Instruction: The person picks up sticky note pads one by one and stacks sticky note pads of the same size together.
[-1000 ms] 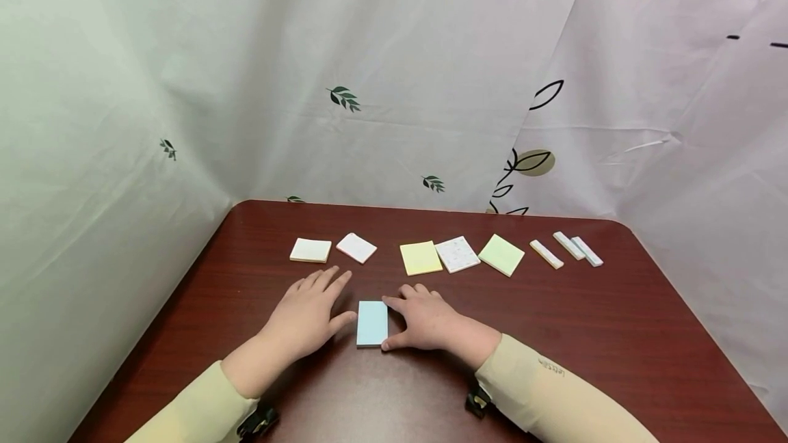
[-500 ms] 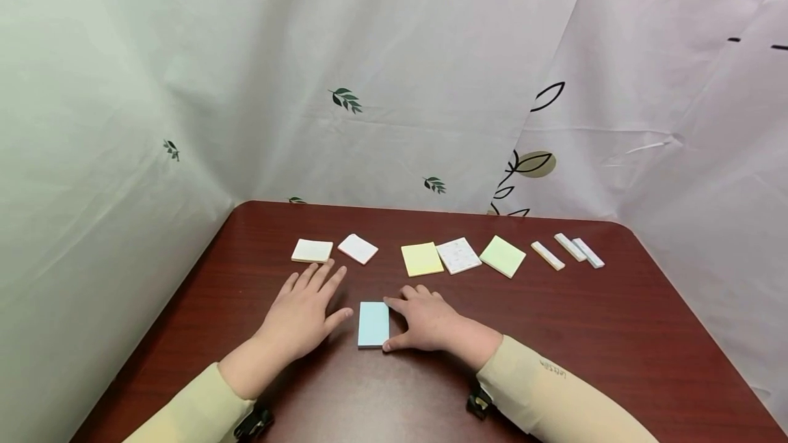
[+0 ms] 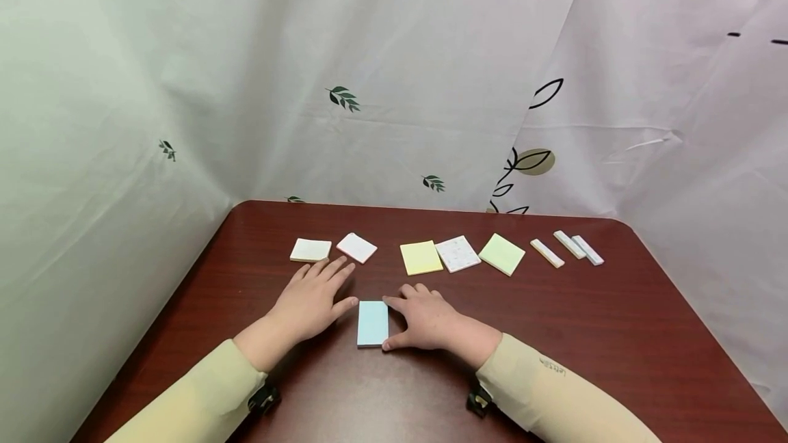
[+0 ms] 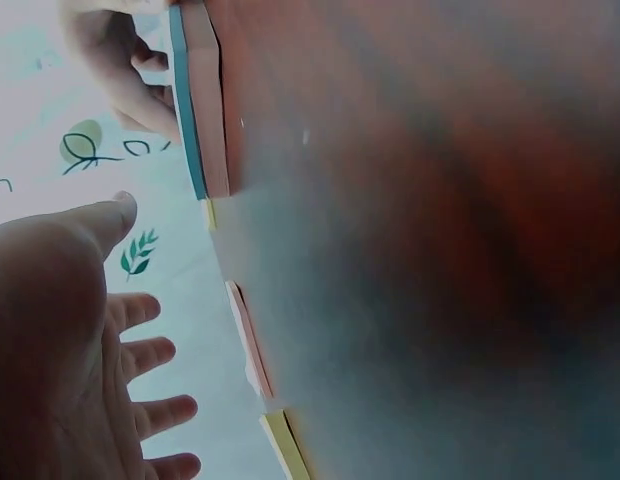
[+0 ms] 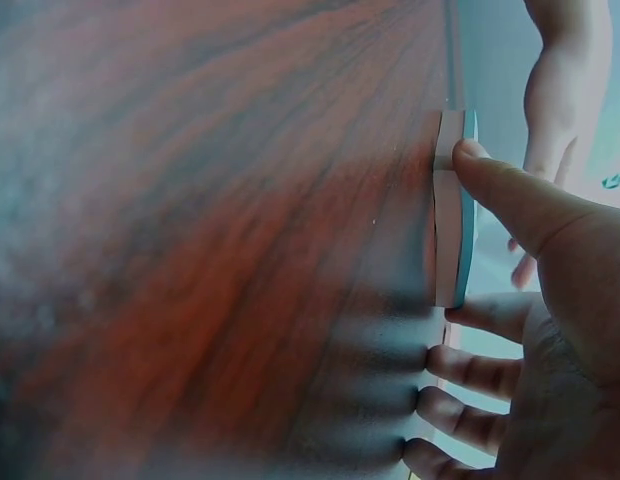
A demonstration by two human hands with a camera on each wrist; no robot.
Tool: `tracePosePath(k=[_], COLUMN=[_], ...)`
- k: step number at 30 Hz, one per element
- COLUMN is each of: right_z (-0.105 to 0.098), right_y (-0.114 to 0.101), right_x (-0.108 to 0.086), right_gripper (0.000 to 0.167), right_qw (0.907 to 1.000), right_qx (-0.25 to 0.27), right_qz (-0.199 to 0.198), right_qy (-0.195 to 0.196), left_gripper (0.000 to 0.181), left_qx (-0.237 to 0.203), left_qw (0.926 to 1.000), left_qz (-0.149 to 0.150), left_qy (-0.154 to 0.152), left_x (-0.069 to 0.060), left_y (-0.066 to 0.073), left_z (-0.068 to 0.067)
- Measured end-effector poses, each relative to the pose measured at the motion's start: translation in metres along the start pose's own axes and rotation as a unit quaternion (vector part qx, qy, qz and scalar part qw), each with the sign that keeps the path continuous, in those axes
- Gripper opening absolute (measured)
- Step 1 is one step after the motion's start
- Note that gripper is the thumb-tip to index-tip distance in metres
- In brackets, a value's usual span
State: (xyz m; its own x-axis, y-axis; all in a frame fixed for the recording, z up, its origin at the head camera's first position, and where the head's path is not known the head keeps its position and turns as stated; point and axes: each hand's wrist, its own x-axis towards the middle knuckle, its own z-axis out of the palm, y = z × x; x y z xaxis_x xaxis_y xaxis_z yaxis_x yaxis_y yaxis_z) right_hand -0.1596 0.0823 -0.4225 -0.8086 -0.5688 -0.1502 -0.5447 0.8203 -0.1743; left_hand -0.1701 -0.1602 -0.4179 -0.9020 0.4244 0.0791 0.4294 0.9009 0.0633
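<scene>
A light blue sticky note pad (image 3: pixel 373 324) lies on the table near the middle, its side showing pinkish layers (image 5: pixel 447 235) in the right wrist view. My right hand (image 3: pixel 427 320) holds the pad at its right side, thumb on the near end and index finger at the far end, the other fingers touching the tabletop. To the pad's left, my left hand (image 3: pixel 310 301) has its fingers spread and holds nothing. Its thumb points toward the pad's far left corner; the left wrist view shows a gap between thumb (image 4: pixel 115 215) and pad.
Along the back lie a cream pad (image 3: pixel 310 249), a white pad (image 3: pixel 356 247), a yellow pad (image 3: pixel 421 258), a patterned white pad (image 3: pixel 457 253) and a pale green pad (image 3: pixel 501 254). Narrow strip pads (image 3: pixel 546 253) are at the right. A printed curtain (image 3: pixel 394 122) hangs behind the table.
My left hand draws slightly left, then comes forward and back to the right, its thumb now nearer the pad's far corner. The right hand and the blue pad stay in place.
</scene>
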Motion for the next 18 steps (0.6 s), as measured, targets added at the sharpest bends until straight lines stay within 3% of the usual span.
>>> tracePosePath(k=[8,18], right_z=[0.001,0.001], right_y=[-0.001,0.0], right_x=[0.003,0.002], right_gripper=[0.084,0.084], right_qw=[1.0,1.0], right_qx=[-0.004,-0.005], right_qz=[-0.002,0.002], right_qy=[-0.002,0.0], left_gripper=[0.055,0.047], left_qx=[0.017,0.043], left_qw=[0.9989,0.9955], left_qz=[0.03,0.032], left_qy=[-0.033,-0.079], left_x=[0.029,0.072], left_y=[-0.004,-0.005], left_z=[-0.003,0.004])
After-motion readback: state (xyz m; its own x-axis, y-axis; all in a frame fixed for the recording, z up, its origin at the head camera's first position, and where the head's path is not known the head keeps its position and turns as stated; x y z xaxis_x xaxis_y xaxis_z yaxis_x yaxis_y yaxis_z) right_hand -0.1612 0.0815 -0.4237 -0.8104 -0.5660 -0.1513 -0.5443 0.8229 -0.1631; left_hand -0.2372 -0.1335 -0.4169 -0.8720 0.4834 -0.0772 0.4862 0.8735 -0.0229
